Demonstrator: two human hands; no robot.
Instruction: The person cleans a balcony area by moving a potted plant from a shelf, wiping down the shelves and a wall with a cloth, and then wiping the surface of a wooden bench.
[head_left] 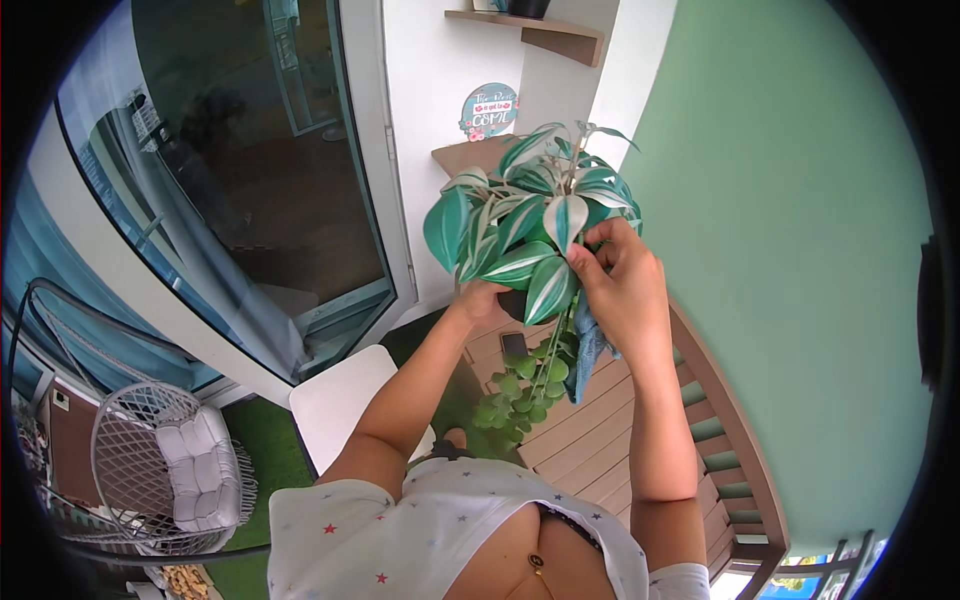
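Observation:
In front of me a leafy potted plant point(530, 215) with green-and-white striped leaves is held up, and a trailing stem of rounder green leaves point(520, 390) dangles below it. My left hand point(483, 303) grips the plant from underneath, around a dark pot point(513, 303) that the leaves mostly cover. With thumb and fingers, my right hand point(625, 285) pinches one striped leaf point(565, 222) at the plant's right side. A blue cloth point(588, 355) hangs just below my right hand; whether the curled fingers hold it is hidden.
Below the plant is a brown slatted wooden bench point(590, 430) with a dark phone point(514, 345) on it. A white stool or table top point(345, 400) stands left of it. Corner shelves point(470, 157) and a round sign point(490, 110) are ahead. At left are a glass door point(260, 160) and a hanging chair point(170, 465).

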